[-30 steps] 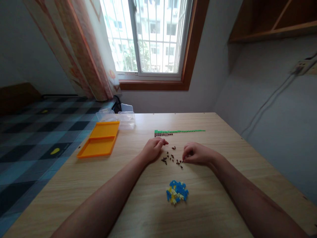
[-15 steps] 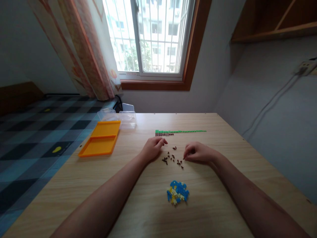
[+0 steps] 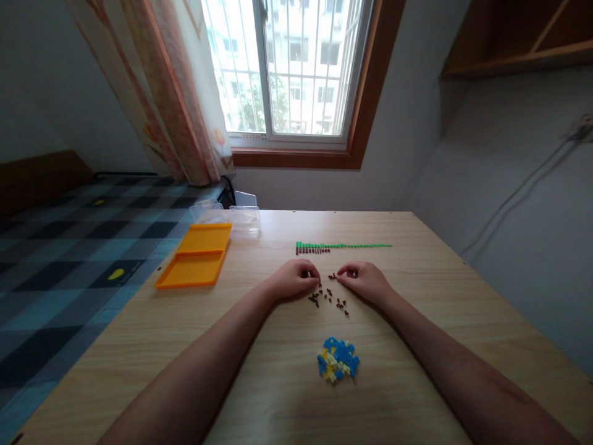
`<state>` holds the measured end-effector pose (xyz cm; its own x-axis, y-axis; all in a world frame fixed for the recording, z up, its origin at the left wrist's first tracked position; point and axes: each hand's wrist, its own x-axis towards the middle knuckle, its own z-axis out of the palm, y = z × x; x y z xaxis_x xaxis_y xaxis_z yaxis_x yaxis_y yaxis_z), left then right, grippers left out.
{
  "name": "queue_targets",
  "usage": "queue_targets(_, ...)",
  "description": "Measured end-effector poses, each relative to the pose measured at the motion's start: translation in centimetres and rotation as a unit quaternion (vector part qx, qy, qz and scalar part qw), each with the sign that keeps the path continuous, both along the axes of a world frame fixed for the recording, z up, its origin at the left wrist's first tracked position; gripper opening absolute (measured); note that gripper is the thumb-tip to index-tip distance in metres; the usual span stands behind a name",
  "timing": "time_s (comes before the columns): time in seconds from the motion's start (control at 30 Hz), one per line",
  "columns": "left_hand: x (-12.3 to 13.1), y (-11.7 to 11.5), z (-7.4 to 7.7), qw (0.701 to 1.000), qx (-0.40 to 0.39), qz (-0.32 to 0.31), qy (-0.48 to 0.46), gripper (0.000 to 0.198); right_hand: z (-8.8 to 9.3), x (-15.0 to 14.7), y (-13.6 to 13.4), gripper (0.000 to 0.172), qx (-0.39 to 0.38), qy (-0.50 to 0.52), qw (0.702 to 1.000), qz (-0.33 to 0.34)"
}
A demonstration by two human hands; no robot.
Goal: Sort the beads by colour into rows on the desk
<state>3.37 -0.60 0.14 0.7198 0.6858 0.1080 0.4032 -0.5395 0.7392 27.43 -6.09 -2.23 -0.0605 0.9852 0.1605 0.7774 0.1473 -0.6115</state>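
A pale wooden table (image 3: 417,346) is sitting under a barred window (image 3: 296,68) in a small grey-walled room, a patterned curtain (image 3: 171,93) hanging at about eleven o'clock. A person is leaning both bare forearms on the tabletop. The left hand (image 3: 293,281) is resting knuckles up, its fingers curled together with the tips pressed close at the near edge of a loose scatter of small dark brown beads (image 3: 330,296); whether a bead is pinched there cannot be told. The right hand (image 3: 365,279), at three o'clock from the scatter, is curling its thumb and forefinger together just beside the farthest beads. At twelve o'clock from the hands, a long straight row of green beads (image 3: 352,245) is lying with a shorter row of brown beads (image 3: 312,250) touching its near side. A small heap of blue and yellow beads (image 3: 338,358) is lying at six o'clock. An open orange plastic case (image 3: 197,256) and clear plastic boxes (image 3: 229,216) are sitting at ten o'clock.
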Motion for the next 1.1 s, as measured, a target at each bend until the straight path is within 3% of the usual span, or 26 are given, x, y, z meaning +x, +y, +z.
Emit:
queue_targets(0.3, -0.8, 0.8, 0.1, 0.995, -0.070, -0.070, 0.022, 0.023, -0.4, 0.5, 0.1, 0.022, 0.032, 0.032, 0.999, 0.010)
queue_targets(0.47, -0.9, 0.8, 0.7, 0.994, -0.031, -0.107, 0.021, 0.017, -0.6, 1.3, 0.8, 0.035, 0.055, 0.180, 0.982, 0.019)
queue_targets(0.63, -0.8, 0.5, 1.1, 0.994, -0.024, -0.111, 0.007, 0.019, -0.4, 1.7, 0.9, 0.043, 0.062, 0.187, 0.980, 0.015)
queue_targets(0.8, -0.9, 0.7, 1.0, 0.993, -0.073, -0.094, 0.000, 0.024, -0.1, 1.5, 0.8, 0.042, 0.066, 0.197, 0.978, 0.019)
queue_targets(0.93, -1.0, 0.6, 0.4, 0.987, -0.137, -0.076, -0.026, 0.022, -0.2, 1.3, 0.6, 0.031, 0.055, 0.257, 0.965, 0.020)
queue_targets(1.1, -0.9, 0.6, -0.2, 0.959, -0.232, 0.039, -0.155, 0.011, -0.9, 1.6, 0.9, 0.014, 0.035, 0.295, 0.955, -0.022)
